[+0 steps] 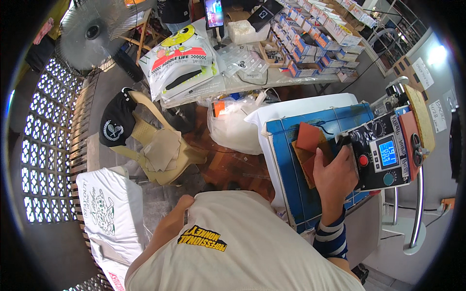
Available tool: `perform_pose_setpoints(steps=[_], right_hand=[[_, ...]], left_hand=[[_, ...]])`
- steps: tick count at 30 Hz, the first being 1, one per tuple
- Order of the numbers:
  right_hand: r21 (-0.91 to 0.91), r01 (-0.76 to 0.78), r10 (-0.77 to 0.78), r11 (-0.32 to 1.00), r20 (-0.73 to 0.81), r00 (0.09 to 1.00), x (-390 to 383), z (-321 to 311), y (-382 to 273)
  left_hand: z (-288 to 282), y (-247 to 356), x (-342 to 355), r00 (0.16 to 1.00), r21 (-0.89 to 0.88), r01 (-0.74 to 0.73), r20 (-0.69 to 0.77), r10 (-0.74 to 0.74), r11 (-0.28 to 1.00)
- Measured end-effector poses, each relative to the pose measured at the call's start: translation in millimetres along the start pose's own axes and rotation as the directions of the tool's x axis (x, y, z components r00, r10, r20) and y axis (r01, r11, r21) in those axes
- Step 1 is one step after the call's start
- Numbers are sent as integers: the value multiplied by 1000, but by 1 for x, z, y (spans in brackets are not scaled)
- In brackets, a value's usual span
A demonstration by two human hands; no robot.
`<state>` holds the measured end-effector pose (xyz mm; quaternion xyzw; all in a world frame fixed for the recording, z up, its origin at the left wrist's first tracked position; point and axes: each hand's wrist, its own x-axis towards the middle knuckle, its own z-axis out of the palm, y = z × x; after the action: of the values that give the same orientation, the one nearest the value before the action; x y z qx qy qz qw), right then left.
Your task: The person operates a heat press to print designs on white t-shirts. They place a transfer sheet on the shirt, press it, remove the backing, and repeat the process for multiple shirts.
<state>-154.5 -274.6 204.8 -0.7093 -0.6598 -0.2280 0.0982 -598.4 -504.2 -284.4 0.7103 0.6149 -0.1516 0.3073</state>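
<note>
My right hand (335,177) has its fingers wrapped round the black handle (345,140) of a heat press (376,160), which has a lit display and knobs. Beneath the press head is a blue platen (286,179) carrying reddish-orange pads (308,137), beside my thumb. A white sheet (262,116) lies behind the platen. My left hand (184,202) is low beside my beige shirt (228,223), at its edge; its fingers are mostly hidden. Scissors (417,149) sit on the press's right side.
A yellow chair (187,155) holds a black cap (114,121) and cardboard pieces. A table (204,89) bears packages, a phone (214,12) and several stacked boxes. Nearby are a fan (92,34), a bulging plastic bag (233,131), and a white printed cloth (111,208) at lower left.
</note>
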Motion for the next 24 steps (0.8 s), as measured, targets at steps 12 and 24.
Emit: perform_pose_setpoints(steps=[12, 24], right_hand=[[74, -46, 38, 996, 98, 994, -2, -5, -3], [136, -94, 70, 986, 170, 983, 6, -18, -4]], left_hand=[[4, 11, -5, 961, -356, 240, -47, -273, 903], [-11, 2, 32, 976, -335, 189, -44, -215, 923]])
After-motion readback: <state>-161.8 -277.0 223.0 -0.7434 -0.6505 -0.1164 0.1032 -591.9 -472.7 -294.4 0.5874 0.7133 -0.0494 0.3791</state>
